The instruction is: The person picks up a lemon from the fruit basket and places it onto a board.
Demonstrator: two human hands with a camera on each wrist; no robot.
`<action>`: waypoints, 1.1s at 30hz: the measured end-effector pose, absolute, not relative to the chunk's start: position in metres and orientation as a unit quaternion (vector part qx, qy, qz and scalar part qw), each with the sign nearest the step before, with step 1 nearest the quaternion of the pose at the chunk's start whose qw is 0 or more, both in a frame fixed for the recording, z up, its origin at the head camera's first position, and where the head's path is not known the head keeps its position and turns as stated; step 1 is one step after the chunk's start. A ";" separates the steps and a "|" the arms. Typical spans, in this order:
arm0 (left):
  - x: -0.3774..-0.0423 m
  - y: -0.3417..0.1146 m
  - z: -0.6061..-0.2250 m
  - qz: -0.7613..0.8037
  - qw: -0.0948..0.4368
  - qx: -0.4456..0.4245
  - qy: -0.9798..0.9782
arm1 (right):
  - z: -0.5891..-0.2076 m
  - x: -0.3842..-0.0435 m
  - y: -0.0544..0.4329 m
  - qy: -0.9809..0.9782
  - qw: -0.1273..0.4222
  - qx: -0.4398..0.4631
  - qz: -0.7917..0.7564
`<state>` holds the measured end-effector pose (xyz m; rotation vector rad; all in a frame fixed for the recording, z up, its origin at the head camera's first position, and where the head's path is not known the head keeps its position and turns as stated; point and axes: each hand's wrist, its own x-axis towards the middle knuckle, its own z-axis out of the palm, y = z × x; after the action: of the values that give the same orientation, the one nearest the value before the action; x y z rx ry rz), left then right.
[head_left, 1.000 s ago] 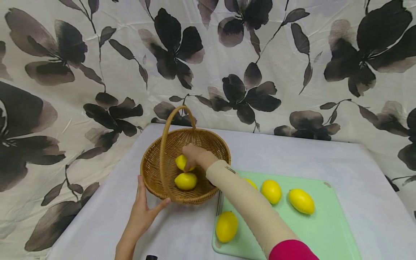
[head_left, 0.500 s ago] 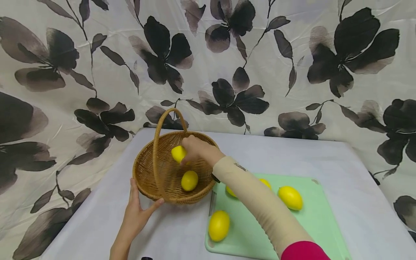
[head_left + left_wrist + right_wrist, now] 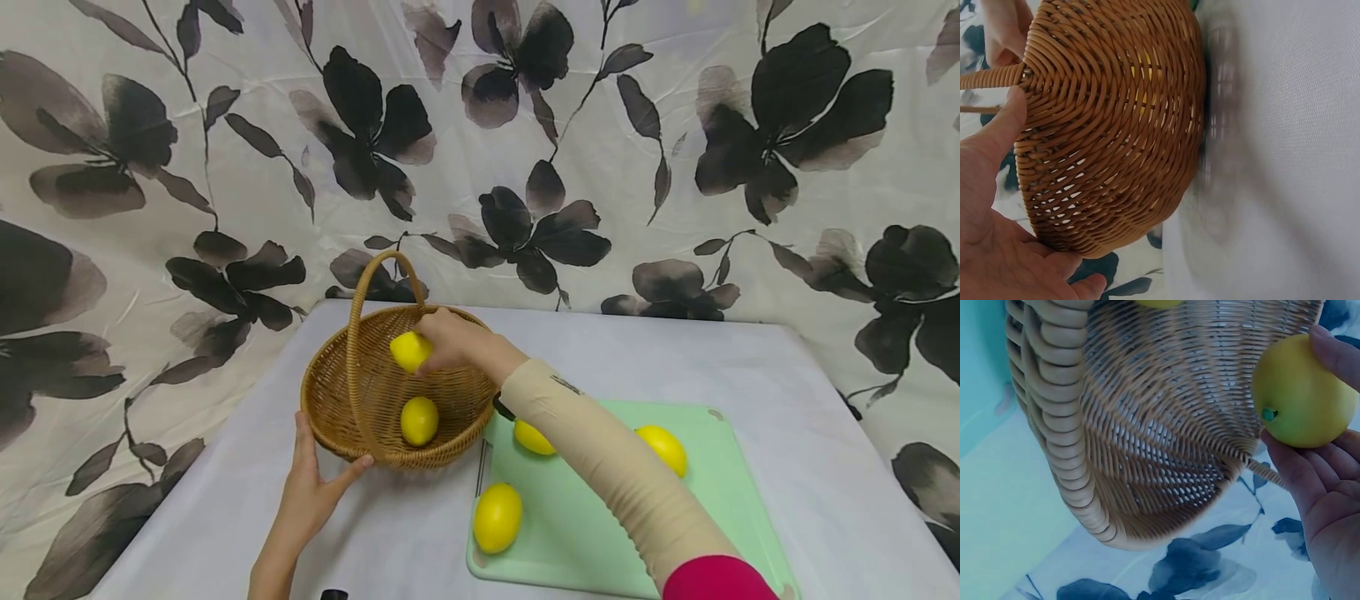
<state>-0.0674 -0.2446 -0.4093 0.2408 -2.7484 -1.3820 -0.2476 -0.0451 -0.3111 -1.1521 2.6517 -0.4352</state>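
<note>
"Where's the held lemon (image 3: 409, 352)?"

"Over the hollow of the basket (image 3: 322, 385), towards twelve o'clock from its middle in the head view. Whether it touches the wicker I can't tell. The right grip (image 3: 450, 340) has it pinched, thumb on one side, fingers on the other."

"And the left grip (image 3: 309, 493)?"

"At about eight o'clock on the basket, thumb and fingers spread against the wicker, not wrapped round it."

"How will the held lemon handle?"

"Fairly light and firm, I'd guess, not fragile, but that smooth skin may slip. Hold it round the fat middle, clear of the green nub (image 3: 1269, 414). Same for the second lemon (image 3: 419, 421), lying towards five o'clock in the basket."
</note>
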 end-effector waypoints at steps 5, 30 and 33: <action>-0.064 -0.242 -0.410 -0.447 0.029 0.080 -0.890 | -0.309 -0.242 -0.039 0.895 0.098 -0.408 -0.149; -0.043 -0.230 -0.403 -0.443 0.032 0.089 -0.892 | -0.314 -0.228 0.021 0.874 0.085 -0.428 -0.216; -0.041 -0.229 -0.403 -0.439 0.031 0.093 -0.893 | -0.312 -0.224 0.028 0.875 0.085 -0.425 -0.215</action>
<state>-0.0410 -0.2291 -0.4028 0.2878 -2.7515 -1.3520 -0.2242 0.0277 -0.3121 -1.2675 2.6095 -0.6425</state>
